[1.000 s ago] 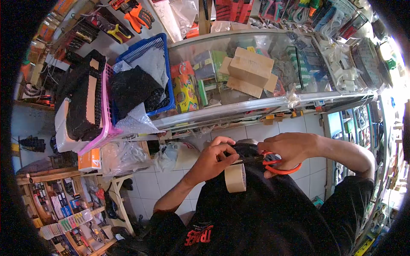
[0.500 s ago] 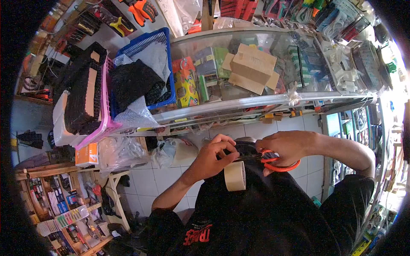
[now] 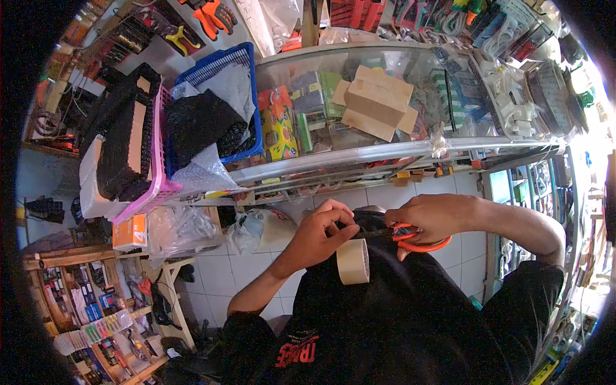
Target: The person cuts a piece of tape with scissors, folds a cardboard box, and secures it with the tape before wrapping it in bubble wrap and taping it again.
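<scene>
Orange-handled scissors (image 3: pixel 423 242) are in my right hand (image 3: pixel 433 217), with its fingers wrapped round the handles and the dark blades towards my left hand. My left hand (image 3: pixel 326 234) has its fingers curled in a pinch close to the blades; what lies between its fingertips is too small to make out. Just below the left fingertips, a roll of tan tape (image 3: pixel 353 262) rests against the black clothing on my lap. Dark material (image 3: pixel 371 220) shows between the two hands, partly hidden by them.
A glass display counter (image 3: pixel 308 153) runs across in front, with an opened cardboard box (image 3: pixel 378 99) on top. At its left stand a blue basket (image 3: pixel 258 115) and a pink basket (image 3: pixel 157 186). Wooden shelves (image 3: pixel 83 256) with small goods are at the lower left.
My right hand and the scissors have shifted very slightly, and the handles look closer together. The left hand and the tape roll have barely moved.
</scene>
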Demonstrator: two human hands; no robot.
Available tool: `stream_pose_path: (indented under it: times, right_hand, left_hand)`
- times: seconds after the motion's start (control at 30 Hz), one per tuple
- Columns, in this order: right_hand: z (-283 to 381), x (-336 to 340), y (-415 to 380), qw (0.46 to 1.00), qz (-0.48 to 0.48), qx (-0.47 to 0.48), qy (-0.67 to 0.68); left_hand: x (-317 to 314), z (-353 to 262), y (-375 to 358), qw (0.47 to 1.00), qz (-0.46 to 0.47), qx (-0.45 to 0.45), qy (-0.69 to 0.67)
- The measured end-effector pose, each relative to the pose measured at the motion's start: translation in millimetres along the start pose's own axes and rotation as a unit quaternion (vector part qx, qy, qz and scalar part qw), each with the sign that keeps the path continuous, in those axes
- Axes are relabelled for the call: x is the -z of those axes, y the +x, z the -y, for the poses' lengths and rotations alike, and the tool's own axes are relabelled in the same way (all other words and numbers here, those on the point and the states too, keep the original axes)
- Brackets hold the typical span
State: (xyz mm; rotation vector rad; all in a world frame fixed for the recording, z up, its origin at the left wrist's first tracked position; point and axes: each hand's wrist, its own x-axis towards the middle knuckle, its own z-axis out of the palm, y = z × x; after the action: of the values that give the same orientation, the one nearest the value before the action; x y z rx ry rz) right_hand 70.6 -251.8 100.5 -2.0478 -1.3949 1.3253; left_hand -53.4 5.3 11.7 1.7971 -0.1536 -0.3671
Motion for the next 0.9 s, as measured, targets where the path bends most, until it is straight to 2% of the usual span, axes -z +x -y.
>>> stream_pose_path:
  times: [0.23, 0.4, 0.5, 0.7, 0.9]
  right_hand:
    - [0, 6, -1, 1.0, 0.001, 0.01, -0.018]
    - [-4, 4, -1, 1.0, -0.008, 0.011, -0.023]
    - [8, 11, -6, 0.998, 0.019, -0.036, -0.045]
    - [-6, 2, -16, 0.997, -0.01, -0.026, -0.076]
    - [-10, 17, -40, 0.992, 0.012, -0.09, -0.083]
  left_hand:
    - [-5, -5, -1, 1.0, -0.016, 0.008, -0.003]
    - [-10, 0, 0, 0.999, -0.038, -0.034, 0.015]
    - [-13, -7, 0, 0.997, -0.049, -0.025, 0.051]
    - [-25, -11, 0, 0.99, -0.089, -0.056, 0.09]
    - [-28, -7, -3, 0.985, -0.097, -0.067, 0.13]
